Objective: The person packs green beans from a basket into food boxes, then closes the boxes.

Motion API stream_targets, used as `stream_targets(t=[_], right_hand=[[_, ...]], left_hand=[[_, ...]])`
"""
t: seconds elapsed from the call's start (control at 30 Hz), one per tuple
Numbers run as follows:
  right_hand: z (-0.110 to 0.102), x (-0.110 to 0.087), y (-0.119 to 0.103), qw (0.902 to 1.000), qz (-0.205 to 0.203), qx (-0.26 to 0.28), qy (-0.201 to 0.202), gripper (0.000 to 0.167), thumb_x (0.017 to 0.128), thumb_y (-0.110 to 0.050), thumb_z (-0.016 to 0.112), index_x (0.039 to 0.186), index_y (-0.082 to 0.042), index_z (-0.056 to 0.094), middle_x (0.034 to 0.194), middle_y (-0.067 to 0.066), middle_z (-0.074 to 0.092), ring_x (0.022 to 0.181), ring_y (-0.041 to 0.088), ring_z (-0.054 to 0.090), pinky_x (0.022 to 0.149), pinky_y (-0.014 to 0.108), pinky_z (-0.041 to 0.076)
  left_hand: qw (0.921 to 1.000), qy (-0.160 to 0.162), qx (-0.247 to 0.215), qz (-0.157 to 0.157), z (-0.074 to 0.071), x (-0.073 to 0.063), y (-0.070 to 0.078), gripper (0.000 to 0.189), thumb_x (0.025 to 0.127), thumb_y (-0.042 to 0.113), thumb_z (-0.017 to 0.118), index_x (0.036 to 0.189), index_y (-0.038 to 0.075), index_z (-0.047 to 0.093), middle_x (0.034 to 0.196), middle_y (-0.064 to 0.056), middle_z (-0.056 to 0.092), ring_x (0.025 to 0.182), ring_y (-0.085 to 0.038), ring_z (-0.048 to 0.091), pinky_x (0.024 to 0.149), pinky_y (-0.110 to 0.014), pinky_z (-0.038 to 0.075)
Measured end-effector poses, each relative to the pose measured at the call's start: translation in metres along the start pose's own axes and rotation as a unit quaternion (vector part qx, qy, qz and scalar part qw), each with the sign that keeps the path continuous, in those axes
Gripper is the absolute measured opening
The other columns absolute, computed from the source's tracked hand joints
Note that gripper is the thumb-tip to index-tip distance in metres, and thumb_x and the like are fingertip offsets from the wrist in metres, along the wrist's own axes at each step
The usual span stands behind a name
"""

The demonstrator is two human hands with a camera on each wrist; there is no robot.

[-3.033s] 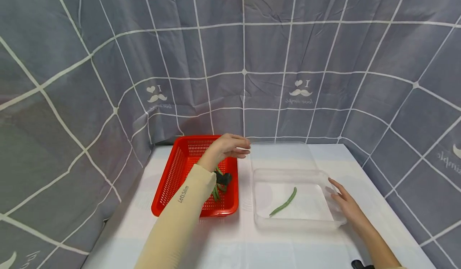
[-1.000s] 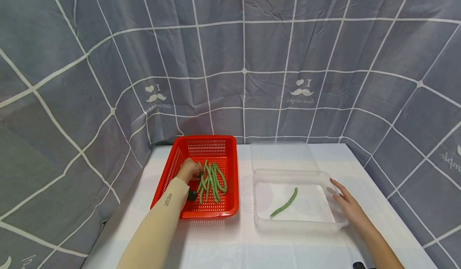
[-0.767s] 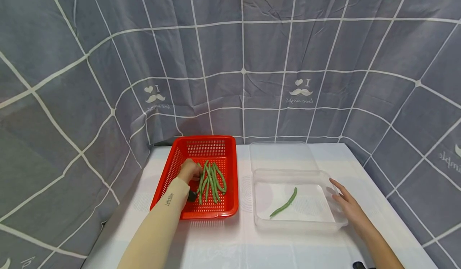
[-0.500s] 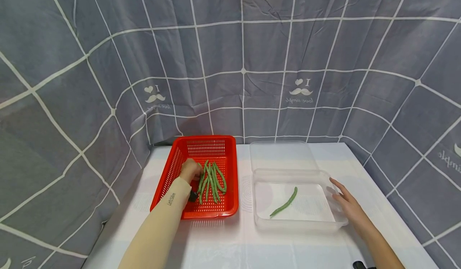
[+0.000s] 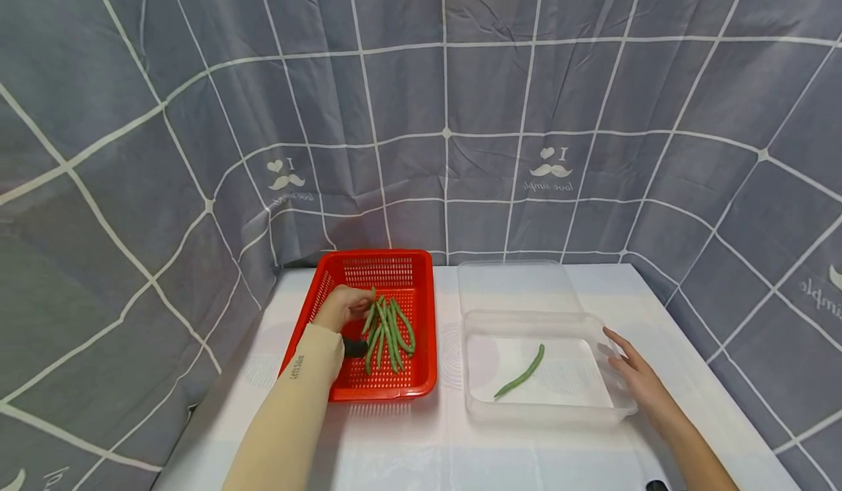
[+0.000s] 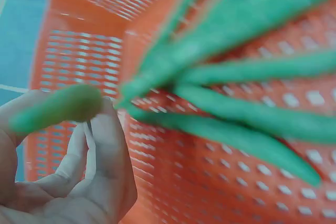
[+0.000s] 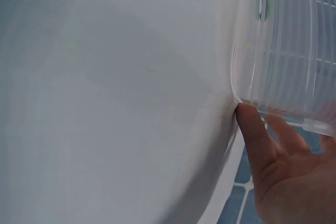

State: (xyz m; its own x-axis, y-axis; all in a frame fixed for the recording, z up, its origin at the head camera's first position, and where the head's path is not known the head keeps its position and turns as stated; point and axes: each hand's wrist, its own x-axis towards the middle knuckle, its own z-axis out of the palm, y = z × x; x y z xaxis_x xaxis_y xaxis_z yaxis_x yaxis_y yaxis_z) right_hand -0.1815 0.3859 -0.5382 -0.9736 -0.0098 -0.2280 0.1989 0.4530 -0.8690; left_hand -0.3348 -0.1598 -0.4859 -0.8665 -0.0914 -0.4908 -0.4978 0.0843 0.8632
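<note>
In the head view, my left hand [image 5: 343, 305] is inside the red plastic basket [image 5: 430, 316], at its left side. It pinches a green bean [image 6: 58, 109] between thumb and fingers, as the left wrist view shows. Several other green beans [image 5: 392, 334] lie in a loose bundle on the basket floor, just right of the hand. A clear plastic container [image 5: 549, 409] stands right of the basket, with a single green bean [image 5: 524, 372] lying inside. My right hand [image 5: 636, 375] touches the container's right wall with nearly straight fingers; its thumb tip [image 7: 245, 113] touches the container's lower edge.
A flat clear lid [image 5: 516, 285] lies behind the container. White cloth [image 5: 487, 454] covers the table, and a grey curtain with white grid lines [image 5: 487, 89] hangs along the back and sides.
Over three seconds my left hand moves from above the basket's right side down into its left part. In the last half second it lifts slightly, now pinching a bean. The right hand stays put.
</note>
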Motion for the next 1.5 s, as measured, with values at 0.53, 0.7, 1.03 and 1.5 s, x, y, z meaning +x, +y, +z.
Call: stream_targets(t=[0.53,0.7,1.03,1.5], right_hand=[[0.002,-0.004,0.001,1.0000,-0.003,0.003,0.003,0.062,0.117,-0.030,0.034,0.172,-0.020,0.006,0.176,0.027,-0.006,0.157,0.064,0.007,0.120,0.086,0.015],[0.003,-0.002,0.001,1.0000,0.003,0.008,0.000,0.063,0.117,-0.029,0.034,0.172,-0.020,0.006,0.177,0.026,-0.007,0.157,0.064,0.006,0.121,0.085,0.014],[0.006,-0.004,0.000,0.9999,0.009,0.010,0.005,0.063,0.117,-0.031,0.036,0.172,-0.020,0.007,0.177,0.024,-0.008,0.158,0.064,0.002,0.121,0.086,0.011],[0.004,-0.004,-0.001,0.9998,0.020,-0.002,0.008,0.064,0.117,-0.032,0.034,0.172,-0.023,0.003,0.177,0.023,-0.010,0.158,0.062,0.000,0.122,0.085,0.011]], left_hand=[[0.9846,-0.128,-0.054,0.106,0.045,-0.045,0.048,0.020,0.103,0.016,0.070,0.117,0.006,0.080,0.096,0.006,0.075,0.097,-0.017,0.067,0.103,-0.035,0.060],[0.9794,-0.155,-0.069,0.110,0.077,-0.053,0.059,0.033,0.101,0.008,0.068,0.131,-0.007,0.069,0.097,0.003,0.073,0.089,-0.014,0.068,0.084,-0.025,0.063],[0.9726,-0.212,0.010,0.095,0.147,-0.083,0.052,0.036,0.097,0.005,0.069,0.131,-0.008,0.068,0.093,-0.002,0.072,0.072,-0.007,0.069,0.075,-0.025,0.065],[0.9599,-0.237,0.112,0.098,0.221,-0.100,0.021,0.019,0.091,0.000,0.074,0.109,-0.004,0.077,0.083,-0.003,0.071,0.069,-0.010,0.067,0.069,-0.028,0.067]])
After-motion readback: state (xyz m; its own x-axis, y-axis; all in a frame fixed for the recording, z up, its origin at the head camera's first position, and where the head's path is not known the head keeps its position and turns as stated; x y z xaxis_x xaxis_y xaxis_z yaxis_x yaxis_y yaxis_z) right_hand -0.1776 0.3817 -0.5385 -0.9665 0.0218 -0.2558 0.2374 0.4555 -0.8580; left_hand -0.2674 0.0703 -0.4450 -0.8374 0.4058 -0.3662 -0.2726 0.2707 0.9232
